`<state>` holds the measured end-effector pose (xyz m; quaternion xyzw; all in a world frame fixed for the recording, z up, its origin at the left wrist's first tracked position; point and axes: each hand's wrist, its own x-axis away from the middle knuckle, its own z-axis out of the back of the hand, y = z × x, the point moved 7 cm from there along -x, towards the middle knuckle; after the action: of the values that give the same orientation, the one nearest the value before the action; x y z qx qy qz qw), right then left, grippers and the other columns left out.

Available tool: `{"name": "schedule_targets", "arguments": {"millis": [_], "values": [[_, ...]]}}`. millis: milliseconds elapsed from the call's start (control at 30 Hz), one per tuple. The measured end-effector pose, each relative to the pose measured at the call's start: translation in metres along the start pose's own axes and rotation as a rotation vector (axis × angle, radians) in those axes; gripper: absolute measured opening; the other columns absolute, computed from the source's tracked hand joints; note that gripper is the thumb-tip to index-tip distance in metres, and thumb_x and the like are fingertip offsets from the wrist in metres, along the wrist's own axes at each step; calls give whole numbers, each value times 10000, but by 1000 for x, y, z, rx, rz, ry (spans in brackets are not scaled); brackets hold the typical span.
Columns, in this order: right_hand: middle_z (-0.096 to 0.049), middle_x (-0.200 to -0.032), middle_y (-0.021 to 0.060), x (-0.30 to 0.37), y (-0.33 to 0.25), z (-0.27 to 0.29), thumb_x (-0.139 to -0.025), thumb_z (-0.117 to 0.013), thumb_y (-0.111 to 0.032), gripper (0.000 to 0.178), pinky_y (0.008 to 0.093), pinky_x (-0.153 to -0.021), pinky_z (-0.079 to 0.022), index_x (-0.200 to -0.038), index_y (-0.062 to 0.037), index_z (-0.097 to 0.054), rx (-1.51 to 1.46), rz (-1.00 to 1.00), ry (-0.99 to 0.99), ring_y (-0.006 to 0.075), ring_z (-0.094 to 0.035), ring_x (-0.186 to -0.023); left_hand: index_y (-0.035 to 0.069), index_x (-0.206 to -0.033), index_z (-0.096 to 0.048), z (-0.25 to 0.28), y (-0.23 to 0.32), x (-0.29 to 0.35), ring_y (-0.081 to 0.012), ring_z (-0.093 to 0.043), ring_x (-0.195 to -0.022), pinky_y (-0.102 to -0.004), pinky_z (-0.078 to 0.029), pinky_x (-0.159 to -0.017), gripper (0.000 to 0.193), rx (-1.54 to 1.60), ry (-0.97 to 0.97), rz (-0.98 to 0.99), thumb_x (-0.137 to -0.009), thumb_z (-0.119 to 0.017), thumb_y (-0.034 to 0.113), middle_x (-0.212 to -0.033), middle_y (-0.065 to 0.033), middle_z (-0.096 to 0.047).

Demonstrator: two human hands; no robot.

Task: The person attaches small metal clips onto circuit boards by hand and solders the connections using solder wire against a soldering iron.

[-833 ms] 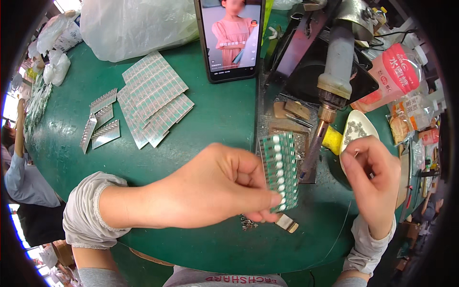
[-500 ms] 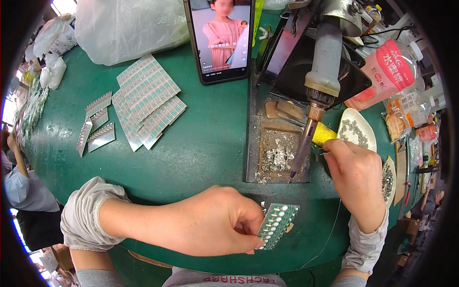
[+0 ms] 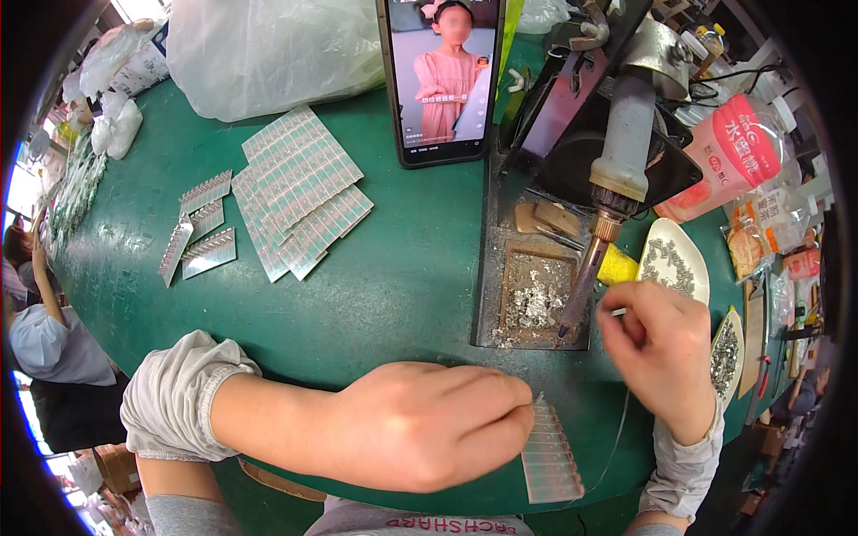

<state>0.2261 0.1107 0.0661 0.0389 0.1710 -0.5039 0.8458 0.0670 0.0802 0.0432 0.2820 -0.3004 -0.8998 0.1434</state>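
My left hand [image 3: 447, 424] is closed on one end of a small circuit board [image 3: 551, 456], pinching it near the table's front edge. The board's flat, ruled face with a row of small joints along one side shows, and my fingers hide its far end. My right hand [image 3: 657, 348] is closed on a thin solder wire [image 3: 623, 427], which trails below it toward the front edge. Between and beyond my hands, a soldering iron [image 3: 618, 147] is held with its tip down over a tray of solder scraps [image 3: 502, 299].
A lit phone [image 3: 442, 152] stands at the back. Left of it lie stacked board panels [image 3: 304, 170], several cut boards [image 3: 208, 255] and a plastic bag [image 3: 268, 62]. Dishes of small metal parts [image 3: 700, 259] and a pink pouch [image 3: 728, 156] are at the right. Another person [image 3: 49, 344] sits far left.
My left hand has turned the board over, so its white round parts no longer show, and lowered it slightly. My right hand has drawn its fingers in and moved a little toward me.
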Motion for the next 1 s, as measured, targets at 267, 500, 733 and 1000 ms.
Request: {"name": "schedule_targets", "arguments": {"millis": [267,500,733,1000], "values": [[-430,-511,-49,20,-17,-37,-772,-710,-2,90,198,-421,-270,-838,1,-649,-1141,-452,-381,10,-355,-454,-45,-772,-640,5,19,5,-248,-680,-741,-285,-583,-628,126,-437,291,-275,-696,-638,55,-843,-172,-655],[-429,-496,-36,22,-17,-39,-760,-717,2,100,201,-418,-273,-834,0,-650,-1114,-427,-367,15,-355,-441,-48,-761,-634,2,19,5,-254,-679,-743,-291,-583,-631,119,-461,267,-293,-695,-635,51,-834,-179,-656],[-432,-492,-32,24,-16,-38,-758,-716,6,101,199,-415,-278,-834,5,-650,-1099,-434,-334,19,-365,-437,-62,-739,-624,2,19,4,-282,-682,-761,-312,-590,-645,103,-411,283,-301,-682,-636,23,-858,-203,-655],[-472,-521,-21,19,-19,-37,-770,-716,-8,95,205,-423,-338,-837,3,-651,-1047,-405,-340,13,-419,-453,-69,-723,-616,1,15,5,-297,-681,-763,-324,-595,-656,88,-365,299,-286,-676,-636,3,-869,-221,-650]]}}
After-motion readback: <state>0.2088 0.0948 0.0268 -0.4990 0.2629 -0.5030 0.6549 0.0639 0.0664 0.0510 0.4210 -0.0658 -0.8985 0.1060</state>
